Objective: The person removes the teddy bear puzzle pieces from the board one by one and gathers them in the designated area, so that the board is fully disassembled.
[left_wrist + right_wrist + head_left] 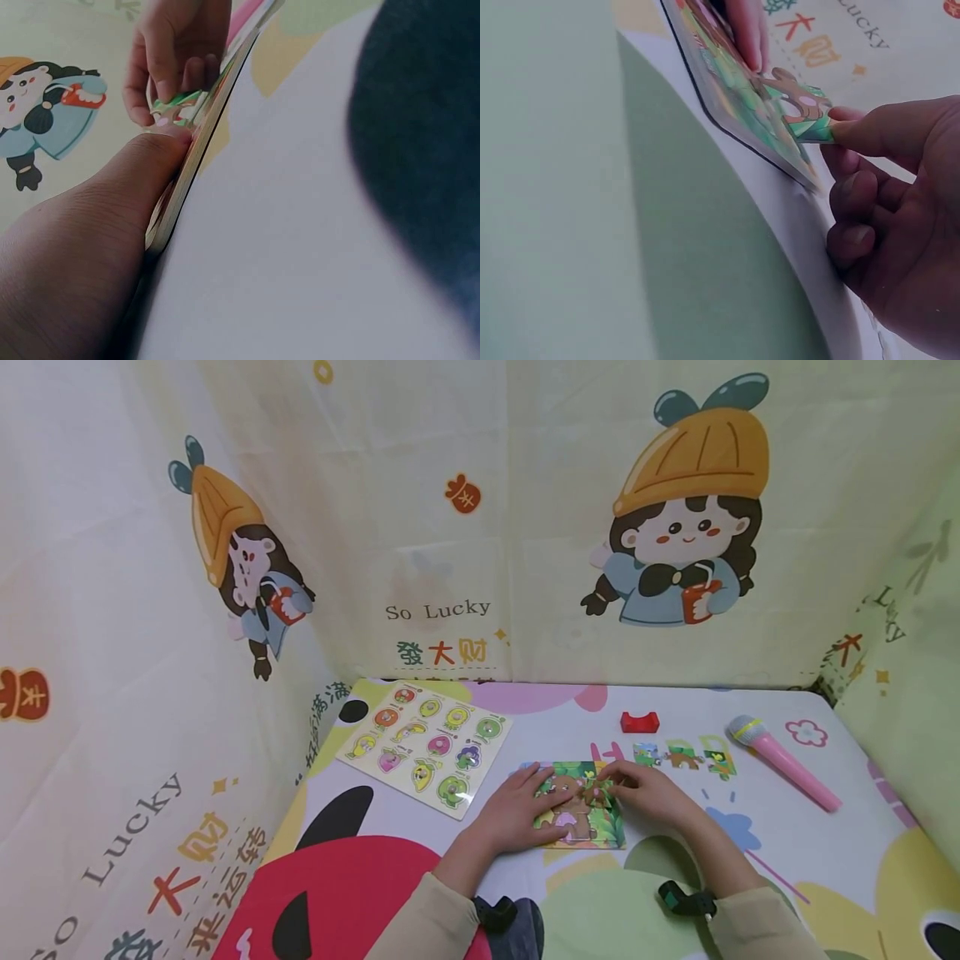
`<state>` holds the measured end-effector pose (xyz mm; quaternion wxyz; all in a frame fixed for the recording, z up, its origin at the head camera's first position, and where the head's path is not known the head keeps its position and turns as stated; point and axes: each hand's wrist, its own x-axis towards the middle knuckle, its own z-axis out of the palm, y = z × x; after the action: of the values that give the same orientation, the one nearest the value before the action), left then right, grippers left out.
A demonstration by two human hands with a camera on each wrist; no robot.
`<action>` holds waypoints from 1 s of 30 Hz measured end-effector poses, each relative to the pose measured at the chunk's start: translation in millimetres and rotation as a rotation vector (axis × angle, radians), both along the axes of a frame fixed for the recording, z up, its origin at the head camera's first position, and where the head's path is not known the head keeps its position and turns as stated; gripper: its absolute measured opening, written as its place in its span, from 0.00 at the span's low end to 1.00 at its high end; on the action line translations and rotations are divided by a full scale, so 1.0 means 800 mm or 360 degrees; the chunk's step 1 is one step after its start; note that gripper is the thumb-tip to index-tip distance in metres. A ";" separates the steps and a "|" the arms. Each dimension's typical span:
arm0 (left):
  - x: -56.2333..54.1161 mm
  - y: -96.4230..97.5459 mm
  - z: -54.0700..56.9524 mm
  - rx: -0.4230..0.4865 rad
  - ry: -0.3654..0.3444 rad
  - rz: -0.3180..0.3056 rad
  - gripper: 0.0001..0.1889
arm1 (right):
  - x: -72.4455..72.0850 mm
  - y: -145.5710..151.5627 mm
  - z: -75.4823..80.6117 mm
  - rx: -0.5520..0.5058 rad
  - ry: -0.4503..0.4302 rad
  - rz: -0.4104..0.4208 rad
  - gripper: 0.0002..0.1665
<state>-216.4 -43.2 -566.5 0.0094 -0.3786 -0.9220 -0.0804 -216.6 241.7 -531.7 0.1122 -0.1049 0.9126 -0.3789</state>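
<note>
A jigsaw puzzle board [603, 838] with a brown bear picture lies flat in front of me. My left hand [516, 810] rests on its left part with the fingers spread; in the left wrist view the thumb [142, 161] lies along the board's near edge. Between thumb and forefinger, my right hand [648, 788] pinches a brown and green puzzle piece [802, 105]. That piece is tilted over the right part of the board. Just beyond the right hand lie loose puzzle pieces [682, 757] in a row.
On the left lies a board with fruit pictures [429, 745]. A small red block [640, 722] sits behind the loose pieces. To the right is a pink toy microphone [787, 760] with a grey head. Printed cloth walls [555, 643] enclose the table's back and sides.
</note>
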 end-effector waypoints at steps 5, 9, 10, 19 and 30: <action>0.000 0.000 -0.001 -0.0006 0.0006 0.0000 0.34 | 0.001 0.009 0.004 -0.0011 -0.0015 -0.0006 0.11; 0.000 0.000 -0.002 -0.0014 -0.0004 0.0002 0.34 | 0.004 0.018 0.010 -0.0060 -0.0073 -0.0058 0.12; 0.000 0.000 -0.003 -0.0015 -0.0006 0.0003 0.34 | 0.005 0.021 0.011 -0.0058 -0.0078 -0.0065 0.13; 0.001 0.000 -0.001 -0.0011 -0.0015 0.0006 0.34 | 0.008 0.056 0.015 -0.0118 0.0044 -0.0029 0.14; 0.001 0.000 -0.001 -0.0014 0.0005 0.0001 0.34 | 0.022 0.110 0.018 -0.0208 -0.0159 -0.0217 0.21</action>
<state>-215.9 -43.3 -567.6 0.0091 -0.3785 -0.9224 -0.0757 -198.8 329.5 -517.2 0.1244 -0.0307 0.8843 -0.4490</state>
